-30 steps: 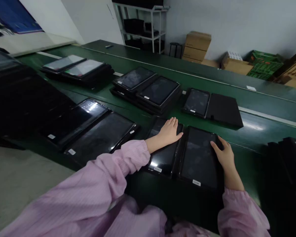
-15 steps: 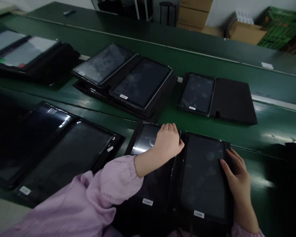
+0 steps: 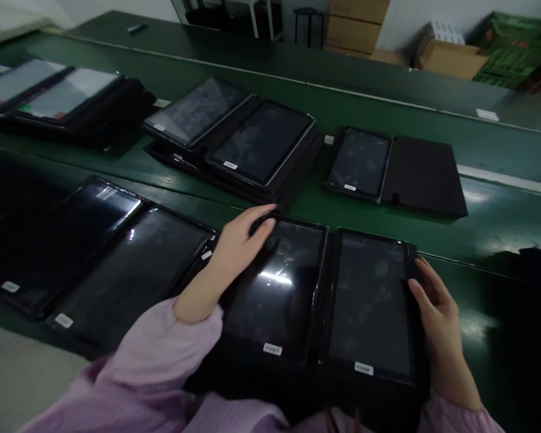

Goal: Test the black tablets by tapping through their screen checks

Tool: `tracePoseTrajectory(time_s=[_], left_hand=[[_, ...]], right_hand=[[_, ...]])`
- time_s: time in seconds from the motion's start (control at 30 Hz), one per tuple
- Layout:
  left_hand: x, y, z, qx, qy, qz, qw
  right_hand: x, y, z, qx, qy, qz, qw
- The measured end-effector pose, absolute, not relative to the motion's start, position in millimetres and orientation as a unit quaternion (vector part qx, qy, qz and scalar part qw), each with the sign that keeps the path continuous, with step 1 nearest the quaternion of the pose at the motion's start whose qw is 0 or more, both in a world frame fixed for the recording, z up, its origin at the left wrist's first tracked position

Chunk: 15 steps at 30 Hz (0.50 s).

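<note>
In front of me two dark tablets lie side by side on black padding or a case: a left tablet (image 3: pixel 279 294) with light glare across its screen, and a right tablet (image 3: pixel 369 300). Both carry small white labels near their lower edges. My left hand (image 3: pixel 241 240) curls at the upper left corner of the left tablet, thumb and fingers closed round the black case edge. Along the far right edge, my right hand (image 3: pixel 439 313) grips the black case (image 3: pixel 413 255) beside the right tablet, its thumb on top.
Left of my left arm lie more tablets (image 3: pixel 139 270). Across the green bench (image 3: pixel 297 222) sit a stack of tablets in cases (image 3: pixel 265 141), another stack (image 3: pixel 67 96) with lit screens, and a tablet (image 3: pixel 360 162) beside a black flap (image 3: pixel 426 174). Cardboard boxes (image 3: pixel 354 30) stand behind.
My left hand has moved left from the top right of the left tablet to its upper left corner. My right hand stays at the right edge. The view has shifted slightly.
</note>
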<state>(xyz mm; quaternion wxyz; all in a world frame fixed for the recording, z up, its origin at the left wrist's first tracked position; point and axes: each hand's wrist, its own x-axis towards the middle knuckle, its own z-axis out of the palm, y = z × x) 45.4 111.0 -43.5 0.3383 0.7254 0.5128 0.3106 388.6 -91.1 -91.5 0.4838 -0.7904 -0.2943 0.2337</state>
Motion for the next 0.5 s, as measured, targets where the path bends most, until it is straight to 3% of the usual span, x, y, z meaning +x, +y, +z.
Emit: tracePoseTrajectory(time_s=[0.2, 0.5], left_hand=[[-15.8, 54.1, -88.9, 0.551, 0.595, 0.385, 0.441], [20.9, 48.0, -100.5, 0.611, 0.518, 0.326, 0.503]], right_hand=[[378.7, -112.4, -81.0, -0.806, -0.186, 0.271, 0.493], [420.9, -94.0, -77.6, -0.84, -0.183, 0.196, 0.471]])
